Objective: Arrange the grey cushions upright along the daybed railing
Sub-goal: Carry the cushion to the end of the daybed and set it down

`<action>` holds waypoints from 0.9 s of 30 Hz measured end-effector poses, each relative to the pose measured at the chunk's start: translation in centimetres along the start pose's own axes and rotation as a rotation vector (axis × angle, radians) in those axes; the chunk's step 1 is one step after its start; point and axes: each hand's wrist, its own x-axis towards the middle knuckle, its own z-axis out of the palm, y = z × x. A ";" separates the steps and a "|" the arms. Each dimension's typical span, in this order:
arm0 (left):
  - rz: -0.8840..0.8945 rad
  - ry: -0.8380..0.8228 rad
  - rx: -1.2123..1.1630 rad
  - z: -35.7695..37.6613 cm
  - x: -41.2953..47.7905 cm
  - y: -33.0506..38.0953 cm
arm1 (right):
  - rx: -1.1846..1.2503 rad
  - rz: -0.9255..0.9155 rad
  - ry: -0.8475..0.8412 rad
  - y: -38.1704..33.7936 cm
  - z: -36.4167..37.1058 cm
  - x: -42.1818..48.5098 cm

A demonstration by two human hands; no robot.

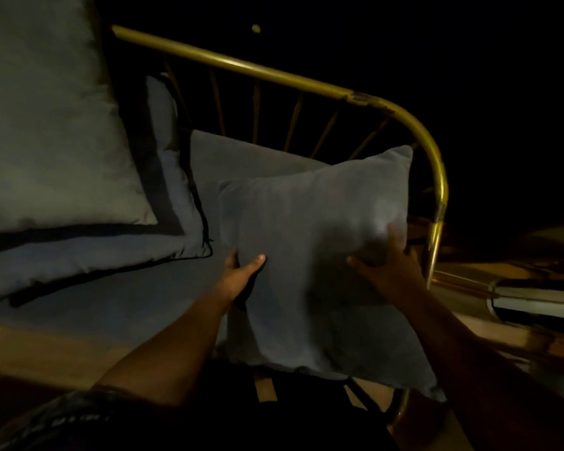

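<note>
Both hands are gripping a soft square grey cushion (310,255), left hand (241,271) pinching its edge, right hand (388,258) pressing the front, at the daybed's corner by the curved brass railing (306,78), another grey cushion (241,157) leaning behind.

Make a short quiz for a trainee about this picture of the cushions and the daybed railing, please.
1. True or false: both hands hold the front grey cushion.
2. Which thing stands directly behind that cushion? A) a second grey cushion B) a folded blanket C) a lamp
3. Fill in: the brass railing curves downward at the ____ end of the picture.

Key
1. True. The left hand grips its left edge and the right hand presses on its right side.
2. A. It leans against the railing bars.
3. Right. To the left lies a large pillow with a dark border.
</note>
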 end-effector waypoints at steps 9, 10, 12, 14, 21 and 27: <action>-0.038 0.115 -0.051 0.2 5.6 -1.0 | -0.046 0.079 0.045 -0.4 0.5 6.0; -0.043 0.120 -0.068 -0.1 6.0 -1.3 | -0.040 0.083 0.037 -0.3 0.4 6.3; -0.077 0.117 -0.086 -0.4 6.5 -1.6 | -0.033 0.109 0.023 -0.3 0.3 6.3; -0.132 0.108 -0.105 -0.4 6.5 -1.5 | -0.048 0.124 0.024 -0.6 0.3 5.9; -0.021 0.099 0.017 -2.7 3.7 1.0 | 0.112 0.150 0.033 -1.4 1.7 2.5; 0.068 0.055 0.150 -6.9 -0.3 2.7 | 0.309 0.281 0.011 0.1 5.0 -1.9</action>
